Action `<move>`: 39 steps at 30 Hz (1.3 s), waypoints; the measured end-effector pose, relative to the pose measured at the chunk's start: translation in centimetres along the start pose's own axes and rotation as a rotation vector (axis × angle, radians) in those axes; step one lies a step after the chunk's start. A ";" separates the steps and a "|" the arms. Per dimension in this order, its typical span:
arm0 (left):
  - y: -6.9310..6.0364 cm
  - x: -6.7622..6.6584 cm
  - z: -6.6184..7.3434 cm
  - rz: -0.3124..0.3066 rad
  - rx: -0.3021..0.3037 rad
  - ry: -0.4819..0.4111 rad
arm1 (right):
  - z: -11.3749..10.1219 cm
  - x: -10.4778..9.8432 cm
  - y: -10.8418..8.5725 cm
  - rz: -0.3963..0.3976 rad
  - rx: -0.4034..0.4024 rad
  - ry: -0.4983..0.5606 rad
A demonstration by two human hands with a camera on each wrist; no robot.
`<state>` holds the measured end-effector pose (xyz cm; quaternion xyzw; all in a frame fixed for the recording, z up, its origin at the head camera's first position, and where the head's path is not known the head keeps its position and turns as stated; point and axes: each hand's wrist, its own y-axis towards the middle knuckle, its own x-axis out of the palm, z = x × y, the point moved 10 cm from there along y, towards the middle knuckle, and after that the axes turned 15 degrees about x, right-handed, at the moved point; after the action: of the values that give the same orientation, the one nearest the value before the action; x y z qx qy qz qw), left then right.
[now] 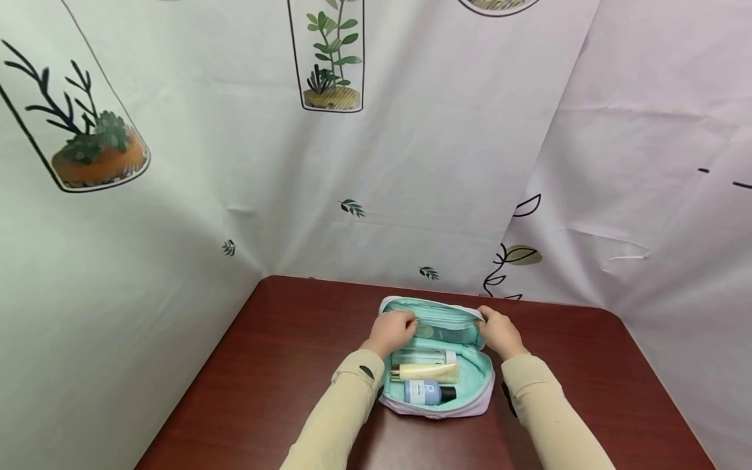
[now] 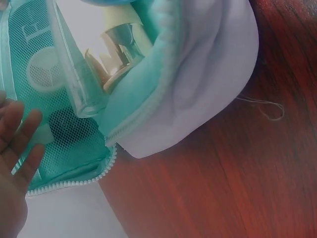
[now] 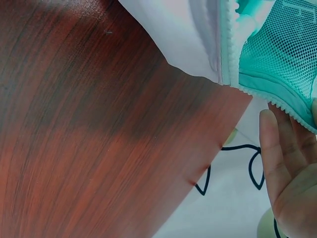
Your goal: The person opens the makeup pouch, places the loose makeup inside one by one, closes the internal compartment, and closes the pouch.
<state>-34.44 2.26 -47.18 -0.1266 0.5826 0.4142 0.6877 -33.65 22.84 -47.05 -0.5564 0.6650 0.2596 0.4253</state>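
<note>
A lilac toiletry bag (image 1: 482,403) with a mint lining lies unzipped on the table, its lid raised at the back. Inside lie a clear bottle (image 1: 420,356), a cream tube (image 1: 431,373) with a gold cap, and a blue bottle (image 1: 424,392) with a black cap. My left hand (image 1: 391,331) pinches at the zipper of the lid's mesh pocket (image 2: 29,79); the zipper pull is hidden. Its other fingers spread over the mesh. My right hand (image 1: 499,331) grips the lid's right edge, thumb inside and fingers behind. Through the mesh, a round pale item (image 2: 45,69) and a dark item (image 2: 72,126) show.
The dark red wooden table (image 1: 282,365) extends on both sides of the bag. White printed cloth (image 1: 446,163) hangs behind it and along both sides. A loose thread (image 2: 270,106) sticks out beside the bag.
</note>
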 end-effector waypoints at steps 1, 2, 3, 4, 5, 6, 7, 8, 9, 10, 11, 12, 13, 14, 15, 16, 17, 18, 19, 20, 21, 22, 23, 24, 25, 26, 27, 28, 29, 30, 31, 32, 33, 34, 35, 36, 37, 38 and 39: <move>-0.1 -0.1 0.0 0.006 0.001 0.000 | 0.0 0.0 0.0 0.000 -0.004 0.001; -0.2 -0.2 -0.1 0.014 0.002 0.000 | 0.0 0.0 0.0 0.001 -0.008 0.002; -0.3 -0.3 -0.2 0.023 0.001 0.005 | 0.0 0.0 -0.1 0.002 -0.010 0.001; -0.4 -0.5 -0.3 0.033 -0.002 0.011 | 0.0 0.0 -0.1 0.001 -0.006 0.000; -0.5 -0.7 -0.4 0.043 -0.009 0.017 | 0.1 0.0 0.0 0.002 -0.001 -0.001; -0.7 -1.0 -0.6 0.055 -0.016 0.020 | 0.1 -0.1 -0.1 0.002 0.004 -0.004; -0.8 -1.3 -0.8 0.070 -0.024 0.026 | 0.2 -0.1 0.0 0.001 0.008 -0.006; -1.0 -1.5 -1.1 0.084 -0.034 0.031 | 0.2 -0.1 0.0 0.002 0.014 -0.008; -1.2 -1.7 -1.4 0.096 -0.044 0.038 | 0.3 -0.2 0.0 0.004 0.018 -0.010; -1.3 -1.8 -1.6 0.106 -0.053 0.040 | 0.3 -0.3 0.0 0.006 0.022 -0.011; -1.4 -1.9 -1.9 0.113 -0.062 0.045 | 0.4 -0.3 0.1 0.008 0.024 -0.012; -1.6 -2.0 -2.2 0.120 -0.069 0.048 | 0.5 -0.3 0.1 0.008 0.023 -0.014; -1.7 -2.0 -2.4 0.123 -0.077 0.058 | 0.5 -0.3 0.1 0.007 0.024 -0.013; -1.8 -2.1 -2.6 0.129 -0.083 0.062 | 0.6 -0.3 0.1 0.006 0.024 -0.013; -1.9 -2.1 -2.8 0.135 -0.091 0.070 | 0.6 -0.3 0.1 0.004 0.023 -0.012; -2.0 -2.2 -3.0 0.147 -0.100 0.075 | 0.7 -0.2 0.1 -0.001 0.023 -0.011; -2.1 -2.4 -3.1 0.164 -0.109 0.081 | 0.7 -0.2 0.1 -0.004 0.020 -0.009; -2.2 -2.6 -3.3 0.182 -0.120 0.084 | 0.7 -0.2 0.1 -0.005 0.017 -0.008; -2.3 -2.8 -3.4 0.203 -0.135 0.088 | 0.7 -0.2 0.1 -0.007 0.018 -0.005; -2.5 -2.9 -3.7 0.225 -0.153 0.085 | 0.7 -0.3 0.1 -0.007 0.018 -0.004; -2.7 -3.1 -3.9 0.247 -0.174 0.084 | 0.7 -0.3 0.0 -0.006 0.019 -0.004; -2.8 -3.2 -4.2 0.270 -0.201 0.081 | 0.7 -0.3 0.1 -0.005 0.020 -0.003; -3.0 -3.3 -4.5 0.287 -0.231 0.077 | 0.8 -0.3 0.1 -0.005 0.023 -0.001; -3.2 -3.4 -4.8 0.299 -0.263 0.074 | 0.8 -0.2 0.0 -0.005 0.026 0.001; -3.3 -3.5 -5.0 0.311 -0.296 0.065 | 0.8 -0.2 0.0 -0.006 0.029 0.004; -3.4 -3.7 -5.3 0.320 -0.330 0.056 | 0.8 -0.2 0.1 -0.005 0.031 0.008; -3.5 -3.8 -5.5 0.332 -0.361 0.050 | 0.8 -0.1 0.1 -0.004 0.031 0.012; -3.6 -4.0 -5.7 0.339 -0.392 0.042 | 0.7 -0.1 0.1 -0.004 0.031 0.017; -3.6 -4.1 -5.9 0.342 -0.415 0.034 | 0.7 0.0 0.1 -0.006 0.031 0.024; -3.6 -4.2 -6.0 0.344 -0.434 0.024 | 0.7 0.0 0.1 -0.006 0.031 0.028; -3.7 -4.2 -6.1 0.343 -0.450 0.003 | 0.6 0.1 0.1 -0.009 0.030 0.033; -3.7 -4.2 -6.3 0.338 -0.457 -0.016 | 0.6 0.1 0.1 -0.011 0.028 0.039; -3.6 -4.1 -6.4 0.328 -0.460 -0.034 | 0.6 0.2 0.2 -0.016 0.026 0.044; -3.6 -4.0 -6.5 0.310 -0.459 -0.054 | 0.6 0.2 0.2 -0.024 0.021 0.052; -3.5 -3.9 -6.6 0.287 -0.456 -0.068 | 0.7 0.3 0.3 -0.039 0.021 0.065; -3.5 -3.6 -6.7 0.253 -0.454 -0.081 | 0.9 0.4 0.3 -0.054 0.021 0.074; -3.6 -3.3 -6.8 0.214 -0.456 -0.102 | 1.0 0.6 0.4 -0.071 0.020 0.086; -3.7 -2.9 -7.0 0.172 -0.460 -0.116 | 1.2 0.7 0.5 -0.086 0.016 0.096; -3.9 -2.4 -7.2 0.128 -0.469 -0.126 | 1.2 0.8 0.5 -0.100 0.002 0.098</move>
<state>-36.61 -5.92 -48.27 -0.2196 0.4334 0.5878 0.6469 -33.85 23.53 -48.45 -0.6004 0.6567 0.2098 0.4052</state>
